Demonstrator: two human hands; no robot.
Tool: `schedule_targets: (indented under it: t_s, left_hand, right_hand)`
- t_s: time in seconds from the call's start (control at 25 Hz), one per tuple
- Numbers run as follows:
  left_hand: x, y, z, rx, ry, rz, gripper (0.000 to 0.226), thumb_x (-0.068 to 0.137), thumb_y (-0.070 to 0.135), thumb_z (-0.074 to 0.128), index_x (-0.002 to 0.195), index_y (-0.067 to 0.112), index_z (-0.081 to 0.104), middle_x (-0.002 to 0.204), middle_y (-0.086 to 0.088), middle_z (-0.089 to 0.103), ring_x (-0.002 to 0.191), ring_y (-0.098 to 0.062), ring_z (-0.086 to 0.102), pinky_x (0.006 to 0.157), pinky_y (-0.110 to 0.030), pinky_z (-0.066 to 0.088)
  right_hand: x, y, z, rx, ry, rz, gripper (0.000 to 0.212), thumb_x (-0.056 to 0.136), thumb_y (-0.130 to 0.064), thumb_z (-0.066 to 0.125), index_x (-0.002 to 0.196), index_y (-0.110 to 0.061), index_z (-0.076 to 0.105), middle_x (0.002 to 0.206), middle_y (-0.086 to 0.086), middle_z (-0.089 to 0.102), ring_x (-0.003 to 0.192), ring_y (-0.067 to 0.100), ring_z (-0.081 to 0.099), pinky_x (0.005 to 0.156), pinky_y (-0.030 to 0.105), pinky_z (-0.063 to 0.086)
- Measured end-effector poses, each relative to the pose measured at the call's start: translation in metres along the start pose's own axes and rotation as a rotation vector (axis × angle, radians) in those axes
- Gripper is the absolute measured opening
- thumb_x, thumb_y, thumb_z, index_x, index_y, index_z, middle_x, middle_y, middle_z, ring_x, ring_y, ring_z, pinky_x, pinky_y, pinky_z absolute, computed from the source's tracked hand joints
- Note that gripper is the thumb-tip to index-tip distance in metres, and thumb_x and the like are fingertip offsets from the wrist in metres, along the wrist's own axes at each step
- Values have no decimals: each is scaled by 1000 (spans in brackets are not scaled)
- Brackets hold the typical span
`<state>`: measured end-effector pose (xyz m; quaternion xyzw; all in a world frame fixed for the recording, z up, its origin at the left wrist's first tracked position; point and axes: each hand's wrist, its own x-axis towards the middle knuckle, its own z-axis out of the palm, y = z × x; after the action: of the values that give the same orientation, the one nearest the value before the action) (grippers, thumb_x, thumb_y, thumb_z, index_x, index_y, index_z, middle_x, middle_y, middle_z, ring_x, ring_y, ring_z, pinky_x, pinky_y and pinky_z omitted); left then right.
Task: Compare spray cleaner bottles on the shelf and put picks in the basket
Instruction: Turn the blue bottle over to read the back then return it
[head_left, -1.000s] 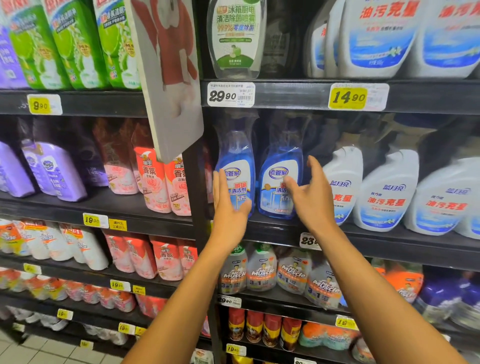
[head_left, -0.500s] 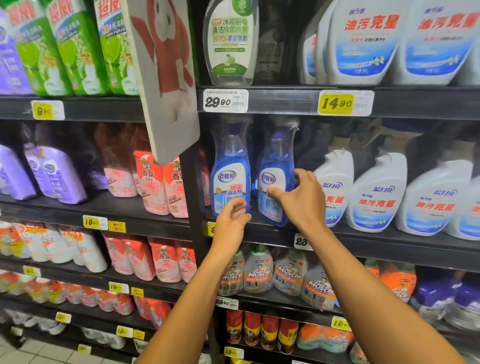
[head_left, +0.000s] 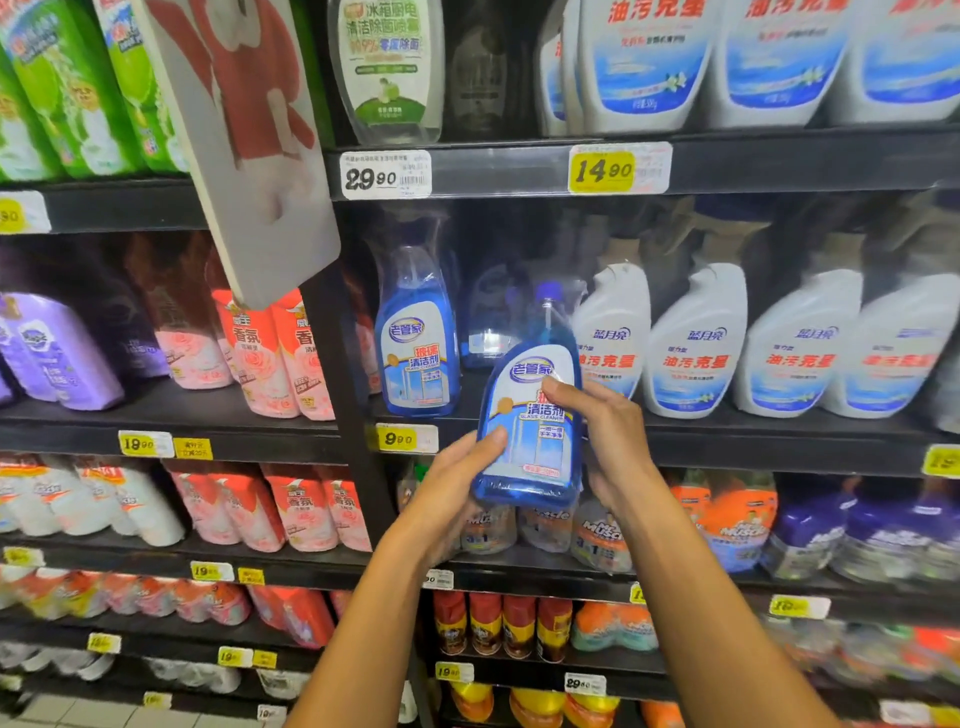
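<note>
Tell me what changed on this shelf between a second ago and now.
The right-hand blue glass cleaner bottle came off the shelf toward the camera. The right hand, which had gripped it on the shelf, holds its side; the left hand, open before, now supports its lower left. The other blue bottle and the white spray bottles stayed put.

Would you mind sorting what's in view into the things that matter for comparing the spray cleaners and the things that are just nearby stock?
Job:
- blue glass cleaner bottle, held in left hand and right hand
- matching blue bottle on the shelf
- white spray bottles
- 9.90 price tag

Nearby stock:
- pink refill pouches
- purple pouches
- green pouches
</note>
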<state>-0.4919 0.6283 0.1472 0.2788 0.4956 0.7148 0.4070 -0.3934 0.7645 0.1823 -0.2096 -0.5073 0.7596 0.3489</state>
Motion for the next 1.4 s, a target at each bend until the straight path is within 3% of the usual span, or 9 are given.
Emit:
schedule_targets:
  t_s: [0.12, 0.24, 0.4, 0.56, 0.84, 0.96, 1.24, 1.4]
  left_hand:
    - [-13, -13, 13, -9, -79, -32, 43, 82, 38, 73, 119, 19, 68, 124, -12, 68, 115, -31, 64, 88, -41, 56]
    - [-29, -26, 23, 18, -138, -41, 35, 85, 32, 69, 119, 21, 67, 124, -12, 68, 111, -28, 67, 83, -35, 58]
    - [-50, -44, 28, 46, -195, -21, 51, 81, 35, 77, 127, 23, 60, 129, -10, 65, 116, -30, 64, 84, -33, 57]
    - [-58, -54, 33, 8, -202, -34, 65, 74, 37, 82, 131, 20, 56, 131, -12, 64, 119, -31, 62, 88, -36, 55]
    - [-67, -69, 49, 67, -188, -4, 59, 76, 39, 81, 129, 28, 57, 131, -10, 64, 121, -30, 61, 91, -39, 55]
    - [-71, -77, 60, 79, -184, 28, 52, 78, 36, 80, 126, 29, 60, 128, -7, 66, 118, -27, 63, 88, -33, 55]
    - [-77, -97, 81, 60, -228, 31, 54, 80, 31, 78, 130, 25, 57, 131, -9, 64, 120, -27, 61, 91, -32, 53]
    - [-78, -101, 90, 35, -216, 32, 60, 76, 33, 82, 131, 25, 57, 132, -12, 63, 123, -31, 59, 93, -35, 53]
  right_hand:
    - [-18, 10, -14, 112, -61, 4, 25, 74, -9, 78, 98, -4, 76, 100, 21, 75, 86, 35, 73, 74, 43, 60]
    - [-37, 18, -29, 130, -101, 15, 29, 81, -18, 73, 107, -8, 69, 99, 19, 75, 86, 33, 73, 70, 41, 59]
    - [-60, 25, -45, 76, -109, -37, 39, 89, -39, 64, 115, -10, 60, 104, 17, 74, 95, 33, 72, 78, 44, 58]
    - [-75, 24, -48, -4, -154, -134, 30, 94, -34, 59, 114, -12, 61, 105, 15, 74, 95, 31, 72, 76, 40, 59]
    - [-89, 11, -69, -18, -183, -141, 32, 92, -29, 61, 119, -11, 61, 105, 13, 75, 93, 28, 73, 72, 33, 59]
    - [-83, -16, -73, -33, -145, -223, 38, 89, -27, 65, 121, -8, 60, 104, 5, 75, 91, 18, 72, 74, 27, 57]
    - [-85, -42, -84, -121, -184, -296, 22, 81, -18, 72, 103, -15, 70, 100, 10, 76, 89, 24, 73, 84, 36, 59]
    - [-92, -53, -93, -144, -234, -301, 21, 91, -30, 63, 105, -17, 73, 102, 6, 77, 94, 18, 73, 80, 28, 57]
